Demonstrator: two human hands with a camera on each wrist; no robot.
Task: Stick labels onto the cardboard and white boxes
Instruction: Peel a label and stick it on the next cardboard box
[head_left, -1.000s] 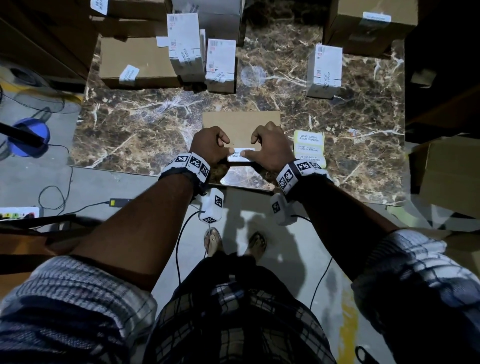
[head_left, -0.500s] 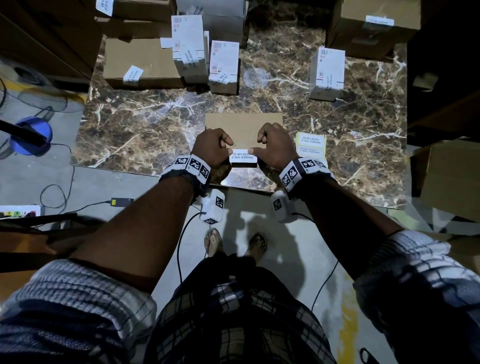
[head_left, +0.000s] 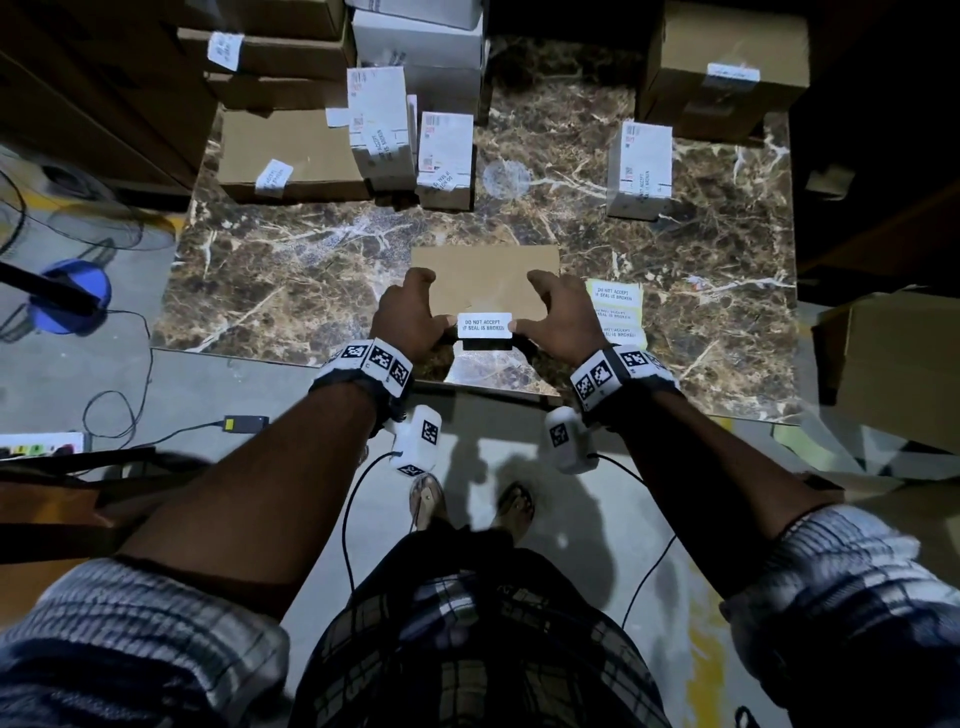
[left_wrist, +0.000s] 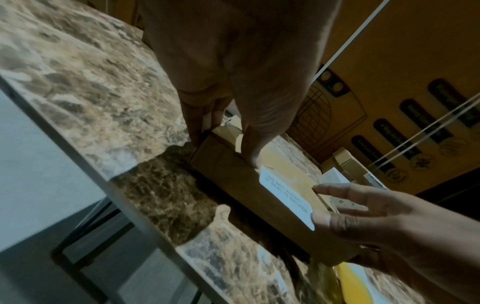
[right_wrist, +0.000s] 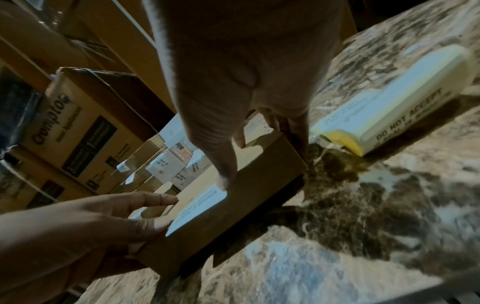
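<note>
A flat cardboard box (head_left: 485, 275) lies on the marble table (head_left: 291, 280) near its front edge. A white label (head_left: 485, 326) reading "DO NOT ACCEPT IF SEAL IS BROKEN" lies along the box's near top edge. My left hand (head_left: 410, 314) has its thumb on the label's left end, with fingers reaching to the box's left side. My right hand (head_left: 558, 312) has its thumb on the right end, fingers spread above the box top. The left wrist view shows the label (left_wrist: 285, 200) between both thumbs; in the right wrist view the label (right_wrist: 197, 209) lies the same way.
A yellow sheet of labels (head_left: 618, 306) lies just right of the box. Labelled white boxes (head_left: 640, 169) (head_left: 382, 130) (head_left: 447, 156) and cardboard boxes (head_left: 291, 156) (head_left: 727, 67) stand along the table's back. Another carton (head_left: 904, 364) sits off the right edge. Cables cross the floor.
Both hands were fisted and pinching the label's ends. Now the label lies on the box's edge, and the fingers have uncurled and spread over the box.
</note>
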